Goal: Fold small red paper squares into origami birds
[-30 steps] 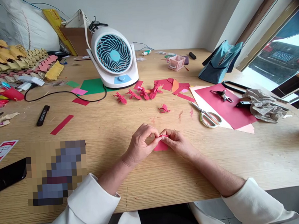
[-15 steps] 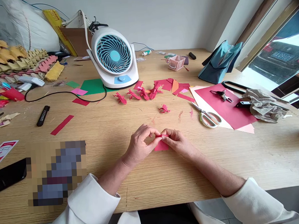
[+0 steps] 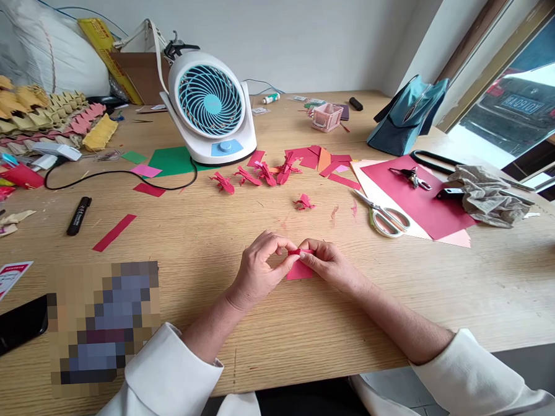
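Pinching the red paper (image 3: pixel 300 269) between both hands' fingers (image 3: pixel 293 255).

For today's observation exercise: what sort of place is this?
Probably a home paper-craft desk: a wooden table strewn with folded red paper figures, scissors on coloured sheets, and a desk fan.

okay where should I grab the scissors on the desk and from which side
Take the scissors by the pale looped handles at the near right end, coming from above on the right hand's side. They lie flat on the wooden desk with the blades pointing away to the left, so the loops are the blunt end, probably the safest grip.
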Tool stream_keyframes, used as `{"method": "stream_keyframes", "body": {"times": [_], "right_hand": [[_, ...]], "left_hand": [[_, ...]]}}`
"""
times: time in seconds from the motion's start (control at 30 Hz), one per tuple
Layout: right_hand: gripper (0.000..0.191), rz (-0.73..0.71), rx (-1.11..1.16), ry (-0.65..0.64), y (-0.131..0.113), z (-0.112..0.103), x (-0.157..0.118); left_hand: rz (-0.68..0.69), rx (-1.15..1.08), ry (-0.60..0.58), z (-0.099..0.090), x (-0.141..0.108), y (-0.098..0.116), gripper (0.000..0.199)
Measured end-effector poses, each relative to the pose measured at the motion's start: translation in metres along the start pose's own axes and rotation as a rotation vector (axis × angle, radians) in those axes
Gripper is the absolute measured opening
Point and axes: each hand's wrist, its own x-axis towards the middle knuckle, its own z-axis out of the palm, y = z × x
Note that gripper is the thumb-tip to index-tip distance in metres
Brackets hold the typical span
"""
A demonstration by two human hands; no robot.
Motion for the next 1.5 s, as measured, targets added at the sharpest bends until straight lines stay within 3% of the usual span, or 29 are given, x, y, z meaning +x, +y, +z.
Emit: {"method": "stream_keyframes", "body": {"times": [0.47,0.9,1.2,1.5], "right_hand": [[0.045,-0.026,-0.027,0.003,0.002,-0.001,0.0],[0.048,-0.053,-0.09,0.03,-0.002,-0.002,-0.001],[0.048,0.01,-0.078,0.017,-0.004,-0.004,0.0],[0.043,0.026,-0.081,0.052,-0.007,0.0,-0.001]], "left_hand": [[0.037,-0.046,0.004,0.0,0.002,0.0,0.009],[0.069,-0.01,-0.112,-0.007,0.005,-0.009,0.005],[0.141,0.023,-0.215,-0.014,0.007,-0.014,0.008],[0.061,0.015,-0.114,-0.005,0.003,-0.009,0.008]]}}
